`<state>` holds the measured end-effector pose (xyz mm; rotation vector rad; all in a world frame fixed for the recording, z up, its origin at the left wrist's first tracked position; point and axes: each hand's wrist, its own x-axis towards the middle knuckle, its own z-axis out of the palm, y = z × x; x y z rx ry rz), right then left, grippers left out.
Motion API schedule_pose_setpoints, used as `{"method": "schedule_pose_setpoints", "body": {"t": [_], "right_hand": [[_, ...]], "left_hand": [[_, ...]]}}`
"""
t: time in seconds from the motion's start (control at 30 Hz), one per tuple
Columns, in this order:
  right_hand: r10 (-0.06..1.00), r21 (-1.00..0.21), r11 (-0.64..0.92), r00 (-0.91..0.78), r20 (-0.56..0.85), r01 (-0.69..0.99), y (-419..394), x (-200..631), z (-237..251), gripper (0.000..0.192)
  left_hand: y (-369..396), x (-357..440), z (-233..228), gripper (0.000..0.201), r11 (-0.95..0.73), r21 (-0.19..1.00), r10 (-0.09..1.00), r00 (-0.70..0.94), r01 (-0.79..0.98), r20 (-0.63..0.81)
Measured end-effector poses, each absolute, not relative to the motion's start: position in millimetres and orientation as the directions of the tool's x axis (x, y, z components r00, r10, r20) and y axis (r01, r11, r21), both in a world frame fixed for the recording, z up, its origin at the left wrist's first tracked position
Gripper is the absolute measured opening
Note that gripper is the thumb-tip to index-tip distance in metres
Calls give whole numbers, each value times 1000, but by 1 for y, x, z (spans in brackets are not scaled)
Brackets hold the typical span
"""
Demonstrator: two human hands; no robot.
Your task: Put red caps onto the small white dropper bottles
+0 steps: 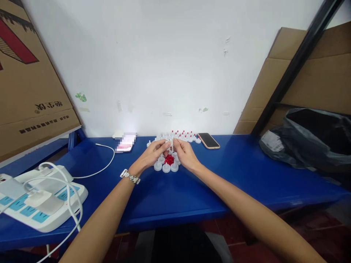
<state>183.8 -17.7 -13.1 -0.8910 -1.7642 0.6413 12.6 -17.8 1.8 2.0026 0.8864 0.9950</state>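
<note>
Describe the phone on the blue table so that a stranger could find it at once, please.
Start at the blue table against the white wall. Right of the white plastic caps by the hands, near the wall, lies the phone. It alone is flat, dark-screened and tan-edged.

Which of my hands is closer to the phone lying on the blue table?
Right. The right hand sits just left of the phone; the left hand is farther left, beyond the small white caps.

Blue table point(246, 171) – power strip point(41, 201) with white cable point(105, 166), phone point(208, 140), black bag point(309, 140), cardboard box point(24, 80).
</note>
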Motion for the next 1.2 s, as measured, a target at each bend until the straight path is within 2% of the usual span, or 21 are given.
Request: {"method": "schedule_pose_setpoints", "body": {"t": [0.1, 0.2, 0.27, 0.37, 0.43, 0.5, 0.63, 0.7, 0.77, 0.9, 1.03, 1.2], "right_hand": [[791, -742, 611, -248, 559, 277, -23, 181, -11, 50], [803, -759, 595, -239, 547, 265, -21, 181, -13, 50], [825, -793, 564, -205, 527, 230, -14, 184, -15, 51], [860, -840, 510, -122, 495, 184, -2, 194, -18, 52], [873, -841, 486, -100, 476, 237, 2, 200, -19, 51], [854, -771, 518, -177, 489, 372, 2, 201, -19, 47], [768, -495, 629, -378, 518, 599, -2, 196, -19, 28], [771, -482, 624, -388, 504, 615, -2, 197, -18, 22], [794, -561, 605, -373, 480, 565, -3, 200, -17, 23], [803, -731, 589, -354, 480, 345, -5, 206, -15, 27], [794, -791, 586, -319, 517, 177, -5, 204, -16, 24], [839, -873, 488, -288, 462, 20, 3, 200, -20, 25]], "left_hand": [[-14, 12, -1, 53, -422, 884, 828, 483, 203, 284], [-14, 12, -1, 53, -434, 875, 829, 477, 217, 293], [-15, 9, 1, 48, -513, 812, 821, 435, 277, 370], [-15, -3, 6, 32, -623, 670, 781, 279, 404, 559], [-13, -11, 8, 29, -630, 634, 765, 222, 448, 604], [-11, -16, 8, 29, -637, 589, 756, 253, 496, 604], [-8, -12, 2, 31, -647, 533, 756, 368, 546, 541], [-8, -10, -1, 33, -631, 539, 771, 377, 558, 513], [-8, -10, -3, 34, -612, 549, 787, 370, 570, 494], [-11, -7, -3, 34, -592, 564, 804, 369, 575, 467], [-15, 1, -2, 32, -605, 573, 796, 395, 553, 460], [-14, 5, -6, 35, -628, 544, 776, 394, 557, 492]]}}
